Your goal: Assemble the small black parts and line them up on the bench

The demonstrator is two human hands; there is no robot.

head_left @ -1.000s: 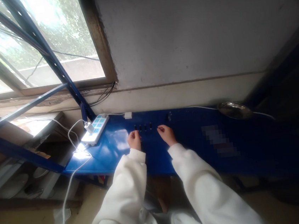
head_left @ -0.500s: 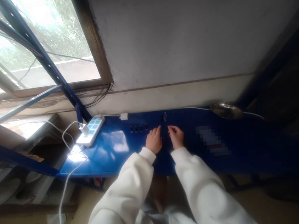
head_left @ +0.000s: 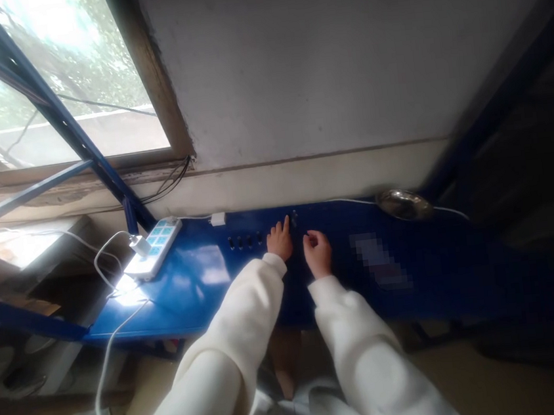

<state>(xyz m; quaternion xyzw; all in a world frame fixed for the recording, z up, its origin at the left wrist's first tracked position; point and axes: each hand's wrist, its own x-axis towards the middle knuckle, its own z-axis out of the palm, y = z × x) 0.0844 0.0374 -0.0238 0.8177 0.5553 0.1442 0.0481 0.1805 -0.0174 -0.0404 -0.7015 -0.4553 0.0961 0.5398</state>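
Observation:
My left hand (head_left: 279, 240) is stretched forward over the blue tabletop, palm down, its fingers extended. One fingertip reaches beside a few small shiny pieces (head_left: 294, 217), too small to name; I cannot tell whether it touches them. To the right, my right hand (head_left: 318, 254) is closed, thumb and finger pressed together. Whatever sits in that pinch, if anything, is hidden. Several small black pieces (head_left: 240, 242) stand in a row left of my left hand, partly behind it at the right end.
A white power strip (head_left: 155, 250) with a plugged-in charger (head_left: 139, 245) lies on the left of the blue table (head_left: 169, 311). A white adapter (head_left: 217, 219) and a shiny metal dish (head_left: 404, 204) sit along the back. A blurred patch (head_left: 379, 261) lies right of my hands.
My left hand has moved forward to the small shiny pieces, its finger now extended. The right hand stays pinched near the same spot. The view has shifted slightly right.

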